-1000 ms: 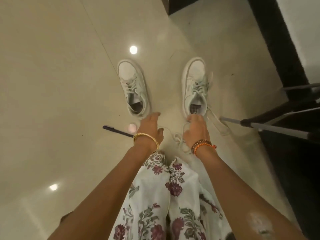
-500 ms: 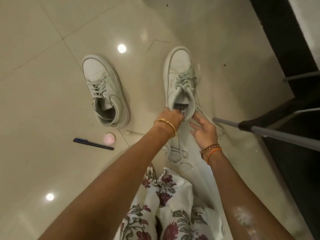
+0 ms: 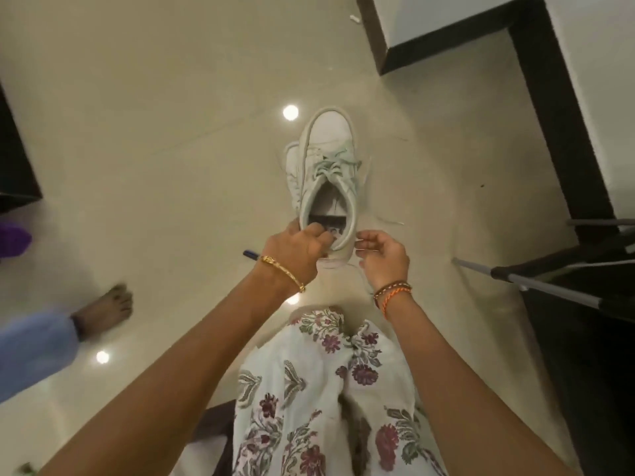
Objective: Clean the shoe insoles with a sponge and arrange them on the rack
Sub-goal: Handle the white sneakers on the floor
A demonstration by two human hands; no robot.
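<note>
A glossy cream tiled floor (image 3: 144, 139) carries everything here, with round ceiling lights mirrored in it as bright spots. On it lies a blue pen (image 3: 253, 254), mostly hidden behind a wrist, and a second white sneaker (image 3: 292, 176) resting on the tiles (only its left edge shows past the raised one). A bare foot (image 3: 104, 309) stands on the tiles at the left. At the right, the grey metal tubes of a rack (image 3: 536, 283) stand beside a dark strip of flooring. A small white scrap (image 3: 354, 19) lies near the top.
</note>
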